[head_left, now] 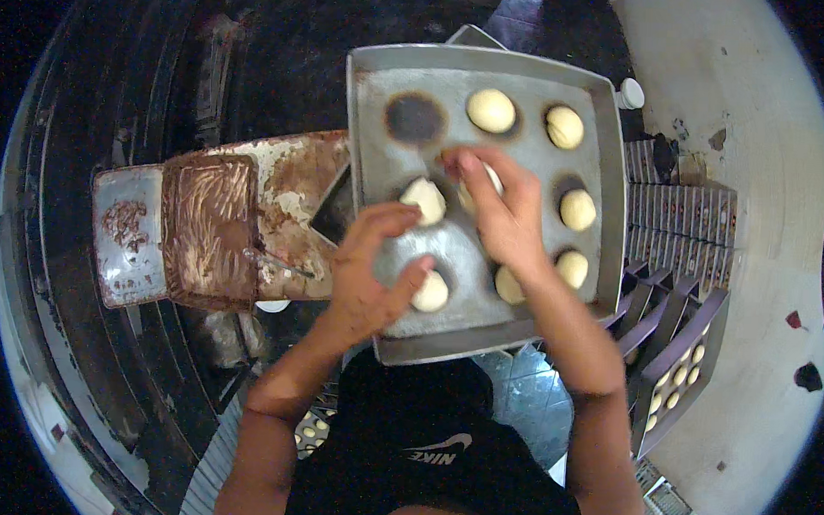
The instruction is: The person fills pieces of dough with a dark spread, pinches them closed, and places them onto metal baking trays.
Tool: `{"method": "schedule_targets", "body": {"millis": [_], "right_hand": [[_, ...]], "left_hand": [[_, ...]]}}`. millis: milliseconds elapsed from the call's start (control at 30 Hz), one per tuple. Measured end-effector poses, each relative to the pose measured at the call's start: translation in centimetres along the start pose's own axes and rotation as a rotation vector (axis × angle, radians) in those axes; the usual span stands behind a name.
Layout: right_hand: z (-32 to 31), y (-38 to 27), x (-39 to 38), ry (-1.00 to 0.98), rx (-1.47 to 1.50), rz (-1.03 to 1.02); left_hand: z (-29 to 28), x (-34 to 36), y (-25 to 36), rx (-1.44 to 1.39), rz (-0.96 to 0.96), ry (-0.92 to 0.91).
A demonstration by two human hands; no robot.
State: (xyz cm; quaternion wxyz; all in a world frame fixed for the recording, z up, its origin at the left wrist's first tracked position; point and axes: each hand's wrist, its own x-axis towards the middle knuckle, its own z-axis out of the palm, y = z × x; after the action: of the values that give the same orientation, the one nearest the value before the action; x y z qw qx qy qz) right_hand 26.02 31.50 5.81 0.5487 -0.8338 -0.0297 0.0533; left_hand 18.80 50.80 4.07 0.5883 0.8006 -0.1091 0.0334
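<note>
A deep metal baking tray [477, 343] in front of me holds several pale round dough balls, one at the far middle [491, 110]. My left hand [366, 274] reaches over the tray's left side with its fingers and thumb apart. Its fingertips are against a dough ball [425, 200], and the thumb is beside a nearer dough ball [431, 293]. Over the middle of the tray, my right hand [504, 206] is closed, fingers curled and slightly blurred. Something small and brownish shows at its fingertips, too unclear to name. Another dough ball is partly hidden beneath that hand.
Left of the tray, a brown-smeared board [296, 190] bears a pan of brown paste [209, 223] and a clear container [125, 275] with brown bits. At the right stand stacked trays [676, 221] and a rack tray of dough balls [675, 389]. A pale wall rises beyond.
</note>
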Motion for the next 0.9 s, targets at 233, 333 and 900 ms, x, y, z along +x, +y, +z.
{"method": "schedule_targets", "body": {"millis": [233, 333, 900], "right_hand": [[6.0, 4.1, 12.6, -0.328, -0.824, -0.672], [5.4, 2.8, 13.2, -0.387, -0.689, -0.607], [4.7, 6.1, 14.4, -0.324, -0.445, -0.658]], "left_hand": [[-0.8, 1.9, -1.0, -0.034, 0.055, -0.168], [-1.3, 1.9, -1.6, -0.075, 0.049, -0.172], [2.0, 13.1, -4.1, -1.119, -0.61, 0.236]]}}
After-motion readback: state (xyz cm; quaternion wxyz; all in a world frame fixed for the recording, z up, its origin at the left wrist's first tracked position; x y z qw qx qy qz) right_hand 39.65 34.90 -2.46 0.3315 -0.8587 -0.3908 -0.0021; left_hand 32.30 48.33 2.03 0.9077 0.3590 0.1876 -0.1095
